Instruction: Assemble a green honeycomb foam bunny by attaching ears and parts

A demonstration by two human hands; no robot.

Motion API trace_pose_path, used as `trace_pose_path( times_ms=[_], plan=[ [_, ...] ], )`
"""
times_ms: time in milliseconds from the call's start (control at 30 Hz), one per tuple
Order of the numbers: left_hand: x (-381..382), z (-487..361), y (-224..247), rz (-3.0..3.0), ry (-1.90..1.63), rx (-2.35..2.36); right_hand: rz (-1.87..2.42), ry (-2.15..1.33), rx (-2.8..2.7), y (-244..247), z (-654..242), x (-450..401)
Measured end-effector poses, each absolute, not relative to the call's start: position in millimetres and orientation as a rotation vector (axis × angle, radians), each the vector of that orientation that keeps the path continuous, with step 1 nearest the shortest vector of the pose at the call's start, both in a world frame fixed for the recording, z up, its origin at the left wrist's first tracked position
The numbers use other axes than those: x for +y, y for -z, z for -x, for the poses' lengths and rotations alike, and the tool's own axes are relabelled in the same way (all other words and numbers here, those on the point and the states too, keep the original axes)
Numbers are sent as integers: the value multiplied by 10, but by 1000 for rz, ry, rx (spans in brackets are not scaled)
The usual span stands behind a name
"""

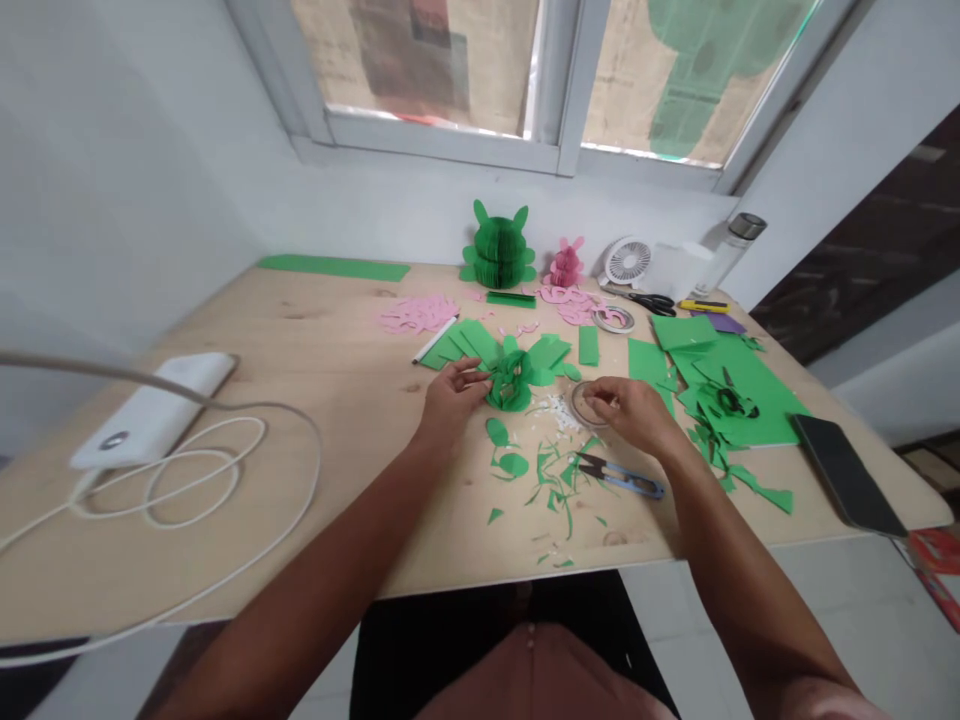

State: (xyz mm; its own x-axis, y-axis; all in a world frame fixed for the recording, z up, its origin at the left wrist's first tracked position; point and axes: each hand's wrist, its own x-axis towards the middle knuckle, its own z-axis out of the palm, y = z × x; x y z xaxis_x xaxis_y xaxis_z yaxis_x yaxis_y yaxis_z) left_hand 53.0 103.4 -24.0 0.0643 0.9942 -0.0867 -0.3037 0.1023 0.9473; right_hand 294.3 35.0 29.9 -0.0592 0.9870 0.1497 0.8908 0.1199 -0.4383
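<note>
Nearest me on the wooden surface (300, 395) lie loose green scraps (556, 500), with blue-handled snips (622, 477) just beside them and two green ovals (514, 464) to their left. Past those, the left hand (459, 388) rests with its fingers loosely spread, their tips at the left edge of the folded green paper piece (510, 382), which sits on the surface between the two hands. The right hand (628, 408) has thumb and fingers drawn together over a ring-shaped roll (575, 402), perhaps tape; I cannot tell whether its grip pinches the roll. I'd judge the step in hand to be steadying the paper while reaching for the roll; the next move calls for a sure pinch there and light pressure on the folds. Farther back lie pink cuttings (420, 314), then a green paper figure (499, 250) and a smaller pink one (565, 266) stand near the wall.
</note>
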Motion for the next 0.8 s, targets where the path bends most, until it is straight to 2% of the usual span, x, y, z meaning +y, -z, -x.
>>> trace_pose_path(
  times_ms=[400,800],
  plan=[
    [1019,-500,203,-1083,-1235,1102,2188,295,-2043,-159,-3121,331],
    [990,-495,119,-1465,-1495,1295,2331,434,-1942,-40,-3076,398]
  ],
)
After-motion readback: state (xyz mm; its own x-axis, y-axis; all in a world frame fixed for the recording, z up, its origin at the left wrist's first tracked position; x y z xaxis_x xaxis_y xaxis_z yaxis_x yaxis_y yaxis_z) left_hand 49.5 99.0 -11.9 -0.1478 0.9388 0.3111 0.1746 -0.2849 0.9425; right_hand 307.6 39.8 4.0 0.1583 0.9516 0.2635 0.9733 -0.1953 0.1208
